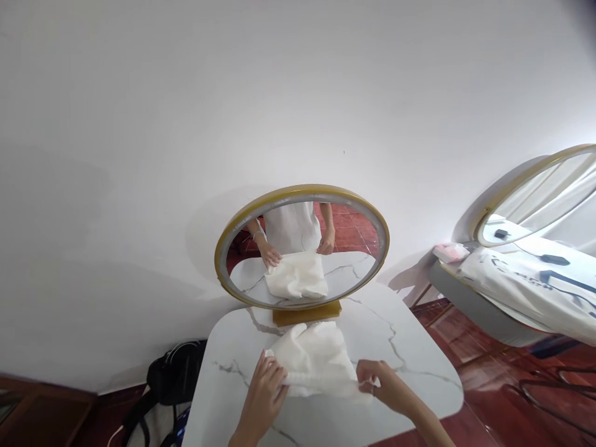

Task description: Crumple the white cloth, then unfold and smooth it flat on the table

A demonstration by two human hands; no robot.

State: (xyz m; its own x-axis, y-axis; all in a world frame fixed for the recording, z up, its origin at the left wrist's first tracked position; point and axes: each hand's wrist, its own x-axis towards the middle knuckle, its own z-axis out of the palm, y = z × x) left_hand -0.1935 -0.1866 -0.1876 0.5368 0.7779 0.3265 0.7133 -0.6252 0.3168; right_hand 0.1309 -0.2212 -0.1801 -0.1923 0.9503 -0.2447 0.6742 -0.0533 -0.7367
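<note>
A white cloth (316,357) lies folded and rumpled on the marble-patterned table, with a straight band along its near edge. At the left end of that band, my left hand (266,391) grips the cloth between thumb and fingers. My right hand (380,383) pinches the near right corner, its fingers curled. Both hands and the cloth show again in the round gold-framed mirror (302,186) behind them. Whether the cloth is a garment cannot be told.
The white table (400,329) has rounded corners, and the mirror's gold base (307,313) stands at its back. A black bag (177,372) is on the left. To the right, a second table (475,310) bears a printed white cloth (526,288), a pink-white packet (451,252) and another mirror (535,186).
</note>
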